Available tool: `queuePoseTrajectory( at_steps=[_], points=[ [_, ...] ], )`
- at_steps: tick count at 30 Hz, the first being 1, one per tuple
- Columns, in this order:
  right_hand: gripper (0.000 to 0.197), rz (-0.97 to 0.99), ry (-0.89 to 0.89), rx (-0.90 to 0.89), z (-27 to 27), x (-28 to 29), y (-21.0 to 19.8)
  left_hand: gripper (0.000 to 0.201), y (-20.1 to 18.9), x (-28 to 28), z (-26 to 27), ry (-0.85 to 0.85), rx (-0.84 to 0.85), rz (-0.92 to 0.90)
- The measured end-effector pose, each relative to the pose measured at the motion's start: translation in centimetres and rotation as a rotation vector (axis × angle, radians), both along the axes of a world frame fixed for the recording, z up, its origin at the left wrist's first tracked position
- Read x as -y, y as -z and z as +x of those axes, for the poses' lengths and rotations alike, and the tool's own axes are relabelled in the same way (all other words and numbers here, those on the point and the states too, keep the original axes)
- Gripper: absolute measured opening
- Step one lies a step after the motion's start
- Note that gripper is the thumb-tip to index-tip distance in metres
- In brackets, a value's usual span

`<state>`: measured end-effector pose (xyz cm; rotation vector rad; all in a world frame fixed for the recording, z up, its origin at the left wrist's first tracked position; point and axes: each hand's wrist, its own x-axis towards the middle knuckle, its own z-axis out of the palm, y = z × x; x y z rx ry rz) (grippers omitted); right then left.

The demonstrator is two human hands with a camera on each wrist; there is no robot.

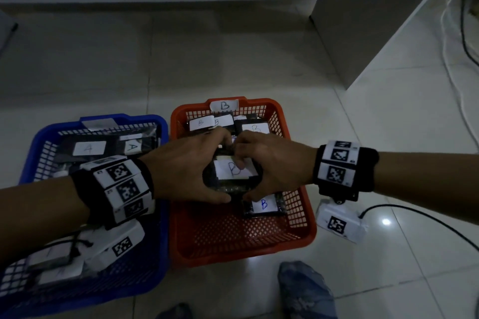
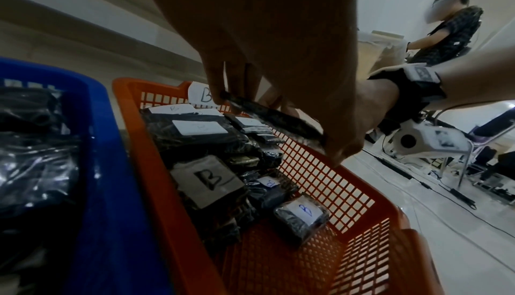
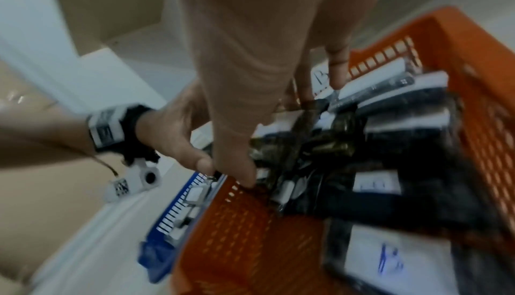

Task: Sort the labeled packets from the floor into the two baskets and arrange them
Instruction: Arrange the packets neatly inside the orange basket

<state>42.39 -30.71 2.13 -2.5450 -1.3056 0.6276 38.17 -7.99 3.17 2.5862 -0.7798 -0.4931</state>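
Over orange basket [image 1: 300,204], hands [image 1: 186,166] on packet [image 1: 233,171]

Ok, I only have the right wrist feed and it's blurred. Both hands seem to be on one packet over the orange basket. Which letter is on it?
Observer: The head view shows a B on the held packet, gripped by the left hand and the right hand.
Operator: Does the basket carry the same letter?
Observer: Yes, the orange basket has a B tag on its far rim.
Operator: And the blue one beside it?
Observer: The blue basket holds packets marked A, clear from the head view.
Operator: Is the held packet down yet?
Observer: No, the left wrist view shows it raised above the packets lying in the basket.
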Motion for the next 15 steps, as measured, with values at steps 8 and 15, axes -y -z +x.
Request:
queuePoseTrajectory(
  at_steps=[8,15],
  points=[
    [0.079,-0.482,-0.108,0.13,-1.5,2.4,2.0,0.043,1.9,-4.5,0.6,0.076,0.215,0.418],
    [0.087,-0.472,-0.033,0.082,-2.0,1.5,3.5,0.065,3.1,-4.0,-0.1,0.104,0.196,0.515]
  ],
)
